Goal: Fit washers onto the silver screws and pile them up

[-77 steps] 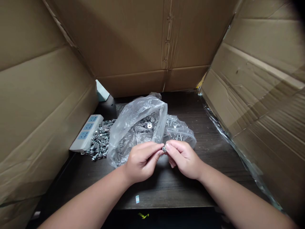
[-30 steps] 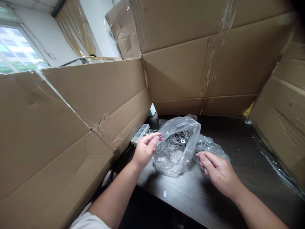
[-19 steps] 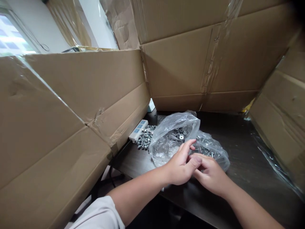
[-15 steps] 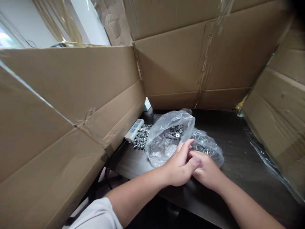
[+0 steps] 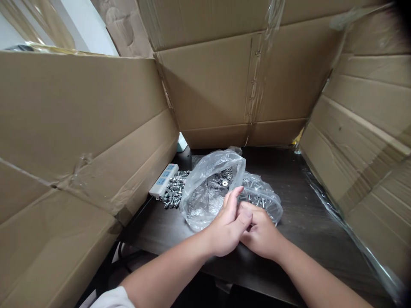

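Note:
My left hand (image 5: 228,231) and my right hand (image 5: 262,233) are pressed together over the front of the table. The left hand's thumb lies across the right hand, its other fingers held together and pointing up and away. My right hand's fingers are curled in against the left palm. Anything between them is hidden. Just beyond stands an open clear plastic bag (image 5: 195,192) with small washers (image 5: 225,183) inside. A second clear bag (image 5: 274,209), holding screws (image 5: 261,202), lies behind my right hand.
A heap of metal screws (image 5: 173,194) lies left of the bags, against a white power strip (image 5: 156,188). A small pale box (image 5: 181,143) stands in the far left corner. Cardboard walls (image 5: 205,94) enclose the dark table (image 5: 308,226) at the left, back and right.
The view has turned to the right, so everything sits further left in the picture. My hands remain pressed together in nearly the same pose.

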`<move>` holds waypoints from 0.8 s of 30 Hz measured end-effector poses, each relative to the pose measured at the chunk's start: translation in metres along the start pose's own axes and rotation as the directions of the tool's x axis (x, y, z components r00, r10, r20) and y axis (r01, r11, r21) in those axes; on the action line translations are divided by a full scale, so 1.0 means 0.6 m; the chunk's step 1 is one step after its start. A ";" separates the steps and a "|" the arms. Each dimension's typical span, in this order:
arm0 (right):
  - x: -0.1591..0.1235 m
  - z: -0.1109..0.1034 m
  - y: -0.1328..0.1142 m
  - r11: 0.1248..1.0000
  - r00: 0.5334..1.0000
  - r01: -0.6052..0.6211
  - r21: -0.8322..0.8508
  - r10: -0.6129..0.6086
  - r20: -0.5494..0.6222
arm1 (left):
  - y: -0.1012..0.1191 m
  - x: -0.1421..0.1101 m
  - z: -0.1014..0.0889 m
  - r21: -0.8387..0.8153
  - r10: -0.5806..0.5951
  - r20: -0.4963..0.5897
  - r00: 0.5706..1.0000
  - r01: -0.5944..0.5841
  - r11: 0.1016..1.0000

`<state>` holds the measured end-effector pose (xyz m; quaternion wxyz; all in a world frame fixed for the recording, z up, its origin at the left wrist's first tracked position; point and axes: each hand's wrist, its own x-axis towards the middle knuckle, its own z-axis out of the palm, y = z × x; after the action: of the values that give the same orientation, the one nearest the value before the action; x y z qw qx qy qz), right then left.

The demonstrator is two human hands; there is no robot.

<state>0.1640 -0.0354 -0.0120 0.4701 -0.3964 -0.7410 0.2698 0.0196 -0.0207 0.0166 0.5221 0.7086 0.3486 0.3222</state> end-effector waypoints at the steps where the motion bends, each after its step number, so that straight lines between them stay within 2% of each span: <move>1: 0.002 -0.002 -0.003 0.999 1.000 -0.021 0.024 0.021 -0.009 | -0.003 0.000 0.001 -0.027 -0.007 -0.015 1.000 0.007 1.000; 5: 0.005 -0.013 -0.012 0.976 0.987 -0.128 0.177 0.142 -0.071 | -0.011 0.001 0.003 -0.280 -0.054 -0.101 0.993 0.023 0.960; 7: 0.003 -0.016 -0.013 0.943 0.974 -0.193 0.272 0.218 -0.066 | -0.013 0.002 0.000 -0.369 -0.071 -0.082 0.994 0.036 0.929; 9: 0.000 -0.016 -0.013 0.929 0.962 -0.231 0.289 0.262 -0.075 | -0.017 0.001 -0.007 -0.409 -0.080 -0.057 0.995 0.050 0.911; 12: -0.002 -0.013 -0.012 0.937 0.954 -0.244 0.249 0.279 -0.113 | -0.027 -0.002 -0.017 -0.519 -0.128 -0.031 0.991 0.094 0.849; 15: 0.000 -0.008 -0.013 0.923 0.950 -0.252 0.290 0.293 -0.107 | -0.038 -0.005 -0.025 -0.640 -0.200 0.007 0.980 0.158 0.752; 18: 0.005 -0.002 -0.017 0.904 0.945 -0.269 0.332 0.315 -0.092 | -0.046 -0.007 -0.029 -0.691 -0.208 0.036 0.977 0.175 0.702; 21: 0.008 0.008 -0.019 0.869 0.928 -0.321 0.377 0.367 -0.057 | -0.051 -0.007 -0.030 -0.686 -0.188 0.050 0.981 0.171 0.707; 24: 0.009 0.018 -0.014 0.837 0.914 -0.356 0.416 0.405 -0.031 | -0.054 -0.009 -0.032 -0.593 -0.157 -0.010 0.988 0.121 0.796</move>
<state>0.1502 -0.0356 -0.0075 0.5209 -0.4462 -0.5469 0.4802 -0.0043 -0.0086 -0.0101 0.7280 0.4741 0.2975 0.3959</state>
